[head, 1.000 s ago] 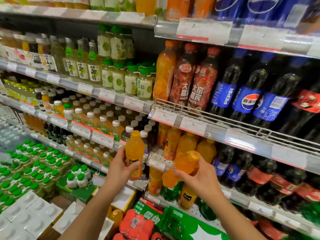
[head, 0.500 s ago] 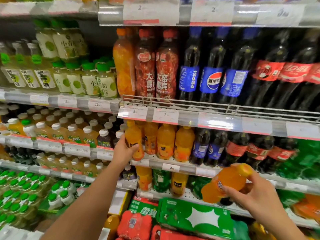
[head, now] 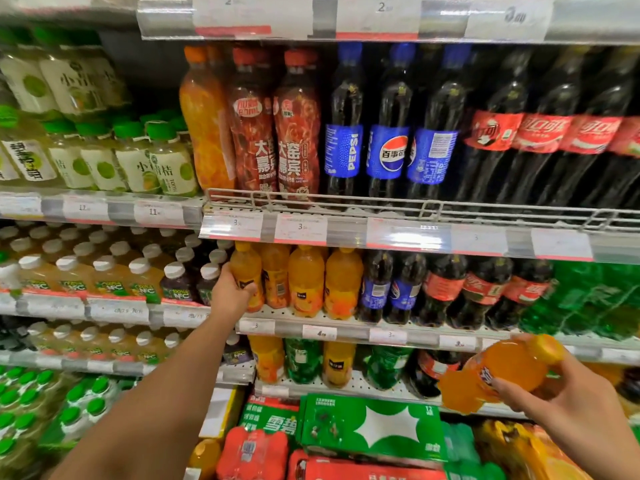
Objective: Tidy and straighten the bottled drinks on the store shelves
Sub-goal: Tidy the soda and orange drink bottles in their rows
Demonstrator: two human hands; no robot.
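Note:
My left hand [head: 231, 294] grips a small orange drink bottle [head: 245, 268] that stands upright at the left end of a row of orange bottles [head: 306, 282] on the middle shelf [head: 346, 325]. My right hand [head: 554, 400] holds a second orange bottle [head: 502, 374] tilted, cap up to the right, in front of the lower shelf at the right. To the right of the orange row stand small Pepsi bottles [head: 389, 289] and cola bottles [head: 481, 289].
Large Pepsi [head: 388, 133], cola [head: 540, 133] and red-labelled bottles [head: 273, 133] fill the shelf above behind a wire rail [head: 415, 206]. White-capped juices [head: 104, 271] stand at the left. Green boxed packs [head: 374, 427] and red packs [head: 256, 452] lie below.
My left hand has carried its orange bottle up onto the middle shelf beside the orange row. My right hand has swung its tilted bottle away to the right and lower. The view has shifted right.

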